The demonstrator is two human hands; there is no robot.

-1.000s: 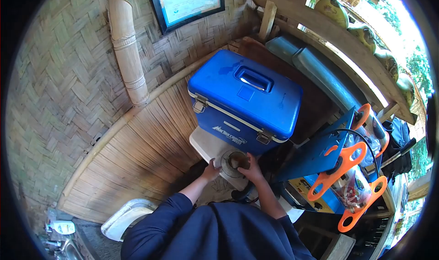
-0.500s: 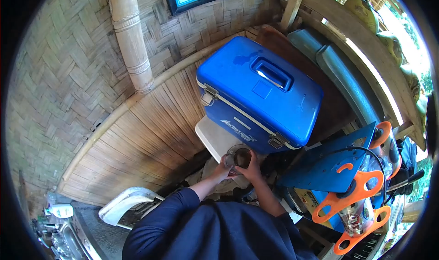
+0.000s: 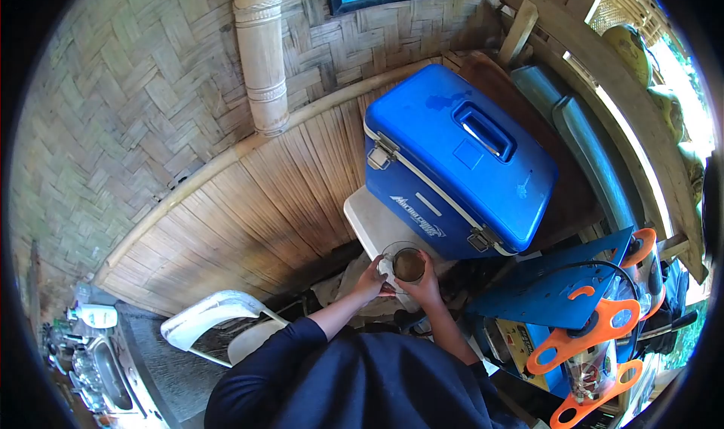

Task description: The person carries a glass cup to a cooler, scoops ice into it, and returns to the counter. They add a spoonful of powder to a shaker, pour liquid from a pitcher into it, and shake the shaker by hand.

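Observation:
In front of my body, both hands are around a clear round glass [image 3: 409, 265] that looks brownish inside. My left hand [image 3: 372, 280] is closed on its left side, beside a small whitish patch. On the other side my right hand [image 3: 424, 284] grips it, thumb along the wall near the rim. Just beyond the glass stands a blue cooler box [image 3: 460, 157], lid down and latches at the front. Under the cooler, a white surface [image 3: 373, 222] juts out toward my hands.
A white folding chair [image 3: 219, 308] stands at lower left, near a metal sink [image 3: 113, 376] with glassware. To the right are a blue panel [image 3: 547, 282] and orange-handled pieces [image 3: 588, 335]. Woven wall [image 3: 151, 97] and a bamboo post [image 3: 260, 59] rise behind.
The view has swung left, so the cooler, chair and post sit farther right or shift in frame. Both hands still hold the glass, which has moved slightly relative to the cooler.

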